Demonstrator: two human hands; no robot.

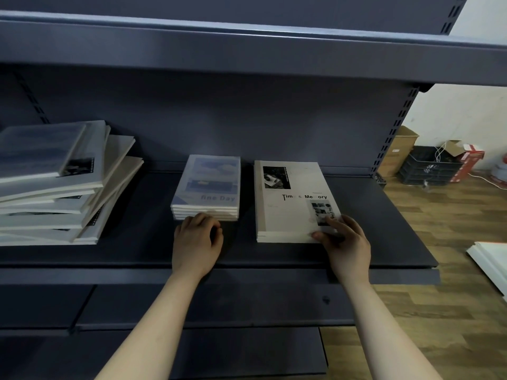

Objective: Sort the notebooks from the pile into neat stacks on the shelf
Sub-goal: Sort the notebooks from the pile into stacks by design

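Here, on a dark metal shelf [137, 250], two tidy stacks of notebooks sit side by side, just apart, at the middle. The blue stack [210, 185], titled "fine Day", and the larger white stack [288, 204], titled "Time & Memory", both lie flat with their long axes running front to back, tops toward the back panel and titles reading upright from the person's side. The white stack's spines face left.

The left hand [196, 242] rests on the shelf with its fingers curled in, knuckles touching the blue stack's near edge and grasping nothing that can be seen. The right hand [347, 242] pinches the near right corner of the white stack, thumb at the front edge and fingers laid on the top cover.

At the shelf's left end, well apart from both stacks, the unsorted pile [55, 187] lies fanned and askew, its notebooks pointing different ways. Beyond the shelf's right end, a dark crate [428, 165] and cardboard boxes [397, 152] stand on a wooden floor [439, 311]
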